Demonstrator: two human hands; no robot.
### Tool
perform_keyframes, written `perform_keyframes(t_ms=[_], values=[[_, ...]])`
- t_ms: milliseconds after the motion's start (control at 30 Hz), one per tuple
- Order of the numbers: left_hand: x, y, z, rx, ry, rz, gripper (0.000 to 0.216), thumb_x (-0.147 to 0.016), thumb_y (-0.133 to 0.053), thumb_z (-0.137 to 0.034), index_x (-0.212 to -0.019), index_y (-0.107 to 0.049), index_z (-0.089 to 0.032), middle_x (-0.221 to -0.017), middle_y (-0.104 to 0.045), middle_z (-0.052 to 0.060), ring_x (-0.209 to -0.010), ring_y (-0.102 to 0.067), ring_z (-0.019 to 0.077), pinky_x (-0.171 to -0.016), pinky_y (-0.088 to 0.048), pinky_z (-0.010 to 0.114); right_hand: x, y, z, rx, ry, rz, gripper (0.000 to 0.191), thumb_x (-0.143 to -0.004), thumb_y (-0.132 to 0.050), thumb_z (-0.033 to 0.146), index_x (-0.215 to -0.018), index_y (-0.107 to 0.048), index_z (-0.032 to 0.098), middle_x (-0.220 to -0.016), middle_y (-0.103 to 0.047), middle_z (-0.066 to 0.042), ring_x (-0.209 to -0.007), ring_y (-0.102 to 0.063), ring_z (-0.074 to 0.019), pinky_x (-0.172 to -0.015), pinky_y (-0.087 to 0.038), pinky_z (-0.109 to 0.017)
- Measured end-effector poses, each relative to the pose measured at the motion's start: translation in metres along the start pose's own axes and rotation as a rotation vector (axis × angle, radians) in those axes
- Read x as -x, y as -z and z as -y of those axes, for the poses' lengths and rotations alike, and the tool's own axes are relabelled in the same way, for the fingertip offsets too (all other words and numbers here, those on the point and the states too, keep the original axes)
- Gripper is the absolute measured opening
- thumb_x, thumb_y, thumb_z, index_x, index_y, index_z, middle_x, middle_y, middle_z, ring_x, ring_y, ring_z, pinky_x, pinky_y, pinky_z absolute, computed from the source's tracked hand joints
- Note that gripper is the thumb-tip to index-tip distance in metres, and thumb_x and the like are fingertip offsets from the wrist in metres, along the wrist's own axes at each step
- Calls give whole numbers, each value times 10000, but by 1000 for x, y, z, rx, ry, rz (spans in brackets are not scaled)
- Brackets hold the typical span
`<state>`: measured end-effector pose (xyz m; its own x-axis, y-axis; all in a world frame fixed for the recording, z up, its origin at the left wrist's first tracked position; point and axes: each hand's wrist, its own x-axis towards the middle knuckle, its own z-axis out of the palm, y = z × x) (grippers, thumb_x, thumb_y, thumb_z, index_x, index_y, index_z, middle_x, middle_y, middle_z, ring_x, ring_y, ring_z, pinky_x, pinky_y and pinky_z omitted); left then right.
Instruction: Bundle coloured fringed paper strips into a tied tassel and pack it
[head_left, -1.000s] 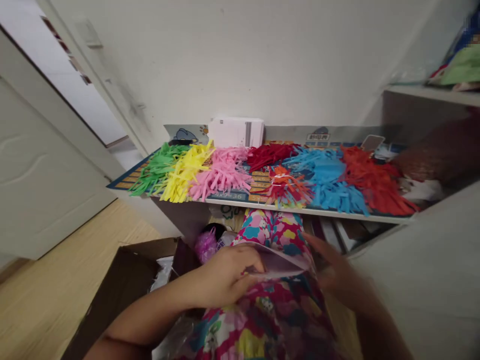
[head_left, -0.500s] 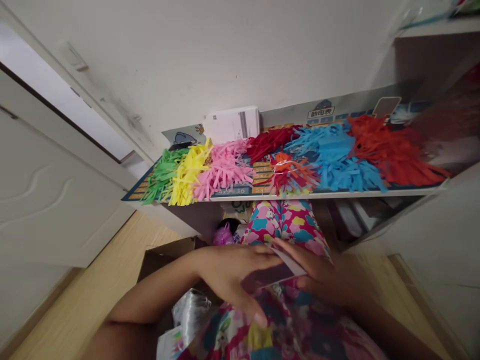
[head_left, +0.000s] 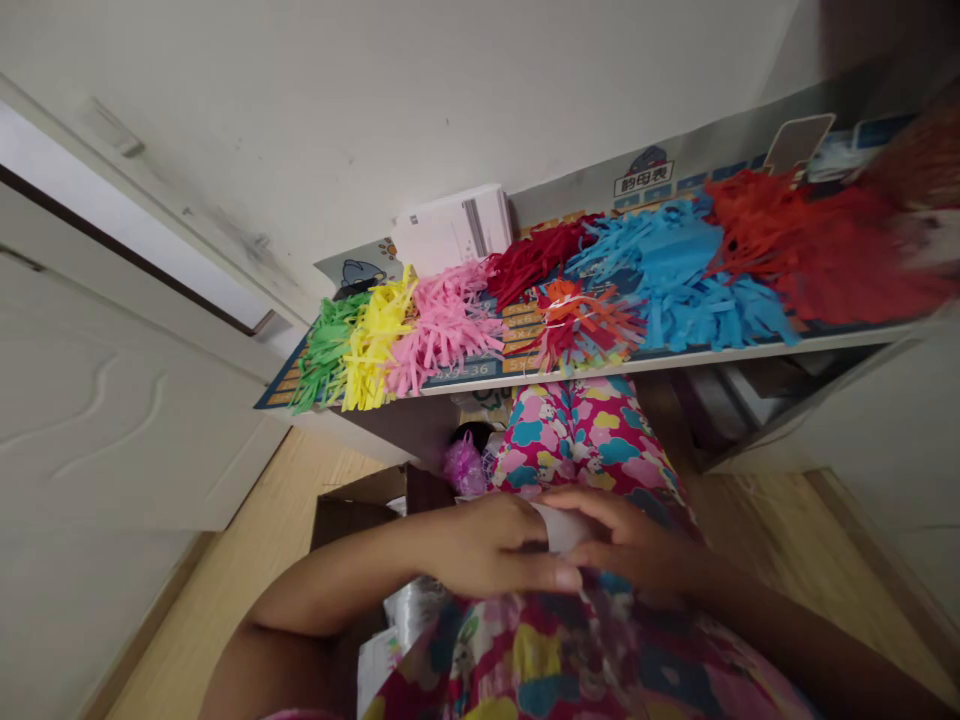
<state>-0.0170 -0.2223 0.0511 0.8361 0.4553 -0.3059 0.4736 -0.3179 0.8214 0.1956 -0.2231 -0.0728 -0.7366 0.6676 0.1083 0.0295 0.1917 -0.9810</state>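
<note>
Over my lap, both hands are together around a thin pale sheet point(head_left: 562, 527), which looks like paper or plastic and shows between them, slightly bent. My left hand point(head_left: 499, 548) is closed on its left side, with fingers curled and thumb pointing right. On the right side, my right hand point(head_left: 637, 540) holds the sheet between its fingers and thumb. The sheet's lower part is hidden behind the hands. Beyond them, an orange and red fringed tassel bundle point(head_left: 577, 325) tied with white string lies on the desk shelf point(head_left: 480, 383).
Green point(head_left: 330, 350), yellow point(head_left: 379, 340), pink point(head_left: 454, 330), dark red point(head_left: 536, 262), blue point(head_left: 675, 280) and red point(head_left: 817, 250) fringed bundles line the shelf. A stack of white cards point(head_left: 450, 230) leans on the wall. An open cardboard box point(head_left: 356, 505) stands at my left.
My left hand's fingers have curled and its thumb has moved up toward the right hand. The sheet is now bent between both hands. The view has tilted.
</note>
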Motion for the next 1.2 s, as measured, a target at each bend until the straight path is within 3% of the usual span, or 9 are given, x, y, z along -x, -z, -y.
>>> perform_keyframes(t_ms=[100, 233, 500, 700, 800, 967, 1067, 1200], values=[[7, -6, -3, -142, 112, -203, 514, -1018, -366, -475, -638, -522, -166, -579, -485, -12, -517, -401, 92, -524, -323, 227, -3, -8, -2, 126, 56, -159, 427, -924, -607, 401, -1314, -630, 227, -1295, -664, -104, -1161, -641, -237, -1009, -515, -393], [9, -8, -6, -290, 90, -395, 396, -1012, -425, -338, -717, -611, -151, -655, -591, 26, -586, -497, 111, -580, -358, 229, -10, -13, 0, 295, 267, -359, 295, -942, -584, 372, -1163, -717, 227, -1104, -750, -90, -1018, -710, -227, -931, -569, -368], [5, -3, 0, -197, 126, -452, 291, -975, -489, -277, -833, -703, -140, -668, -636, 12, -577, -519, 97, -562, -364, 194, -16, -27, -2, 438, 284, -642, 203, -950, -566, 360, -1019, -692, 216, -908, -766, -65, -822, -739, -213, -761, -612, -324], [4, -1, 2, -333, 78, -458, 247, -944, -481, -204, -860, -706, -143, -726, -681, 42, -631, -580, 127, -600, -386, 221, -17, -28, -7, 415, 203, -653, 214, -948, -561, 389, -1020, -673, 222, -959, -765, -75, -874, -739, -229, -770, -613, -351], [5, -4, 2, -376, 37, -461, 210, -934, -490, -179, -876, -690, -157, -753, -696, 45, -678, -619, 148, -631, -414, 235, -17, -25, -3, 415, 267, -615, 124, -935, -581, 328, -951, -664, 237, -969, -766, -71, -906, -738, -229, -808, -608, -364], [8, -16, 5, -349, 80, -665, 90, -900, -570, -216, -825, -601, -177, -755, -678, 29, -689, -637, 152, -651, -451, 247, -20, -20, 7, 346, 361, -596, 26, -909, -633, 232, -909, -657, 242, -1017, -762, -67, -963, -728, -206, -872, -588, -361], [12, -21, 10, -329, 131, -683, 42, -889, -567, -221, -887, -536, -192, -772, -660, 19, -648, -619, 143, -624, -457, 249, -23, -20, 7, 270, 297, -588, 69, -903, -648, 282, -857, -667, 235, -1044, -759, -82, -976, -726, -220, -889, -586, -380], [12, -23, 14, -298, 135, -651, 139, -892, -548, -196, -1016, -486, -203, -893, -680, 39, -726, -659, 153, -652, -497, 254, -24, -24, 5, 243, 228, -589, 148, -923, -621, 340, -843, -672, 226, -1019, -766, -87, -935, -742, -221, -790, -612, -330]])
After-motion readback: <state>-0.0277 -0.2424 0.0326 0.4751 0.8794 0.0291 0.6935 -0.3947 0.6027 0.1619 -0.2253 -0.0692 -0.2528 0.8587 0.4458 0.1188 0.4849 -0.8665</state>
